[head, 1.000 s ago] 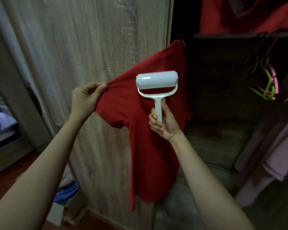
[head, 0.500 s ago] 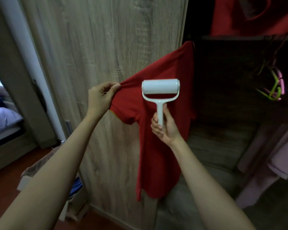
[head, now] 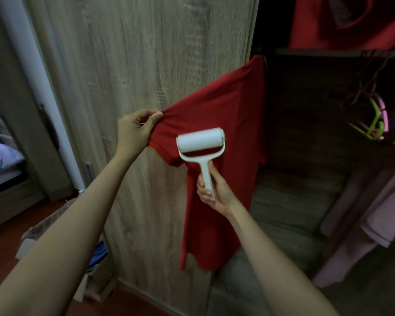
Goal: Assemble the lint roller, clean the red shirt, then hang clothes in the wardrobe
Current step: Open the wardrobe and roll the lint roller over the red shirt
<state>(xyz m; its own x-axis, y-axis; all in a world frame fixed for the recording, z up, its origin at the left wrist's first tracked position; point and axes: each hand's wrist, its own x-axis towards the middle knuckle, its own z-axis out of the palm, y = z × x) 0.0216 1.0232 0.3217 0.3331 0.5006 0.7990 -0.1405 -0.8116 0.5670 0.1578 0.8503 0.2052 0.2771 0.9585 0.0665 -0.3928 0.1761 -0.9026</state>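
A red shirt [head: 226, 106] hangs from the edge of the wooden wardrobe door [head: 146, 65], its body dropping toward the floor. My left hand [head: 135, 131] pinches the end of its sleeve and holds the sleeve stretched out to the left. My right hand [head: 214, 190] grips the handle of a white lint roller [head: 201, 142]. The roller head lies tilted against the sleeve near the armpit and is blurred by motion.
The open wardrobe on the right holds green and pink hangers [head: 217, 126] on a dark rail, pink clothes [head: 379, 220] at the right edge and more red fabric [head: 351, 23] on a top shelf. A basket [head: 55, 226] with clothes stands at the lower left, and a bed [head: 0, 160] lies beyond the doorway.
The roller has moved down and to the left along the sleeve and now tilts. My left hand keeps its hold on the sleeve end.
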